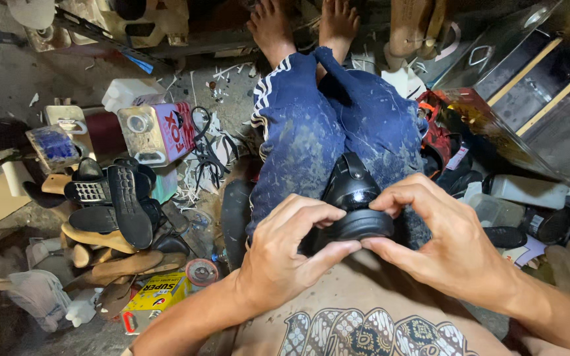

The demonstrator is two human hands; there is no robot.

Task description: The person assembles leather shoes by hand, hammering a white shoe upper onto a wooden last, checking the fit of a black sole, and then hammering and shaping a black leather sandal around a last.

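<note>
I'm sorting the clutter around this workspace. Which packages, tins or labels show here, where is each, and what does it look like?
Rectangular metal tin: on the floor left of the legs, lying on its side, pink-red label, round cap.
Yellow box: lower left, by the left hand's forearm, flat, yellow with a red edge.
Small round tin: beside the yellow box, red-rimmed lid.
White plastic bottle: far right, lying flat.
Red printed package: right of the knees, crumpled.

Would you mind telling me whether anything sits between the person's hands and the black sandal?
Nothing does: the left hand and right hand already grip the black sandal directly, fingers pinching its sole edge.
</note>
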